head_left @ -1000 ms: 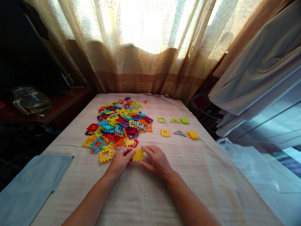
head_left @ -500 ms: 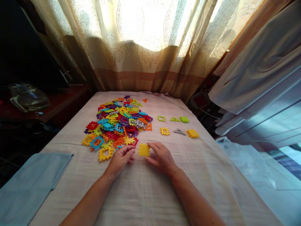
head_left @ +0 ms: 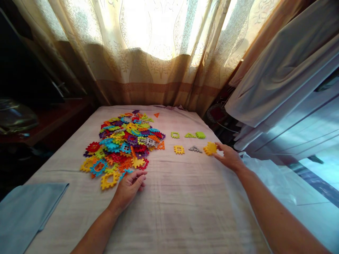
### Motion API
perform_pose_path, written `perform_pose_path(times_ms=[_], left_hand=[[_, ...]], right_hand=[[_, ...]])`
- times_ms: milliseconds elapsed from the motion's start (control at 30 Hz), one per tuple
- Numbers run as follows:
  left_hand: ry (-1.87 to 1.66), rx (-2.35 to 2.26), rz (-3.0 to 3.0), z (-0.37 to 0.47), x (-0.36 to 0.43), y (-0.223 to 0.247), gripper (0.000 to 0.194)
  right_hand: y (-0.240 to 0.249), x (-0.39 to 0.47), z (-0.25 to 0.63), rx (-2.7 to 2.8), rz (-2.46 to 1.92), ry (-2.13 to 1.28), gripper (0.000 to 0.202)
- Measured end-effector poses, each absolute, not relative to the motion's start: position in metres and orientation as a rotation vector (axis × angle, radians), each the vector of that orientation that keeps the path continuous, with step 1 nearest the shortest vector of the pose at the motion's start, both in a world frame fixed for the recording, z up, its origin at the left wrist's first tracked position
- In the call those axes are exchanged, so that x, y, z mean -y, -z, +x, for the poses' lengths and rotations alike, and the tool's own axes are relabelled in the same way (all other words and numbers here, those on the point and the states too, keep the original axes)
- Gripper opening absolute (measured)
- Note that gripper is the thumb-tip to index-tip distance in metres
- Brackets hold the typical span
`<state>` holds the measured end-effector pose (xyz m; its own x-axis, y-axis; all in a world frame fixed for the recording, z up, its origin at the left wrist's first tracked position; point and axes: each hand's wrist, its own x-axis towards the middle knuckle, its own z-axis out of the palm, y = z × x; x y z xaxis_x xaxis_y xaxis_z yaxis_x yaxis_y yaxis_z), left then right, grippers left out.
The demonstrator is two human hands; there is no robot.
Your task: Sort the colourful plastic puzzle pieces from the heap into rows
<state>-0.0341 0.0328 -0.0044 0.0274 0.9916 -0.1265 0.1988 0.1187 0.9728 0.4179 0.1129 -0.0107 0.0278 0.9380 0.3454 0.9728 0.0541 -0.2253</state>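
Observation:
Between the thumb and fingers of my right hand (head_left: 227, 155) is a yellow toothed square building piece (head_left: 210, 148). It is at the yellow stack on the right side of the bed-like surface; whether it touches the pieces beneath I cannot tell. My left hand (head_left: 130, 185) rests on the cloth by the near edge of a heap of colourful interlocking pieces (head_left: 116, 148). Its fingers are loosely curled and a little apart, with nothing seen in them. Just left of that hand lies a yellow frame piece (head_left: 109, 180).
Left of the yellow stack lie a grey triangular piece (head_left: 195, 149) and a yellow window piece (head_left: 179, 150). Behind them are a green frame (head_left: 175, 135), a green triangle (head_left: 190, 135) and a green stack (head_left: 200, 135). A folded blue cloth (head_left: 31, 208) lies at the left edge.
My right hand has carried the yellow square piece from the middle to the yellow stack on the right. My left hand stays near the heap. The view has shifted slightly.

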Motion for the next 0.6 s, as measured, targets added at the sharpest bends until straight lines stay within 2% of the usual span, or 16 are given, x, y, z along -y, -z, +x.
perform_pose_path(times_ms=[167, 600], left_hand=[[-0.991, -1.393, 1.276, -0.033, -0.032, 0.004, 0.044], [-0.981, -1.393, 1.309, -0.034, -0.033, 0.008, 0.042]], right_hand=[[0.006, -0.128, 0.445, 2.128, -2.015, 0.052, 0.052], [-0.006, -0.151, 0.44, 2.398, -2.099, -0.077, 0.055]])
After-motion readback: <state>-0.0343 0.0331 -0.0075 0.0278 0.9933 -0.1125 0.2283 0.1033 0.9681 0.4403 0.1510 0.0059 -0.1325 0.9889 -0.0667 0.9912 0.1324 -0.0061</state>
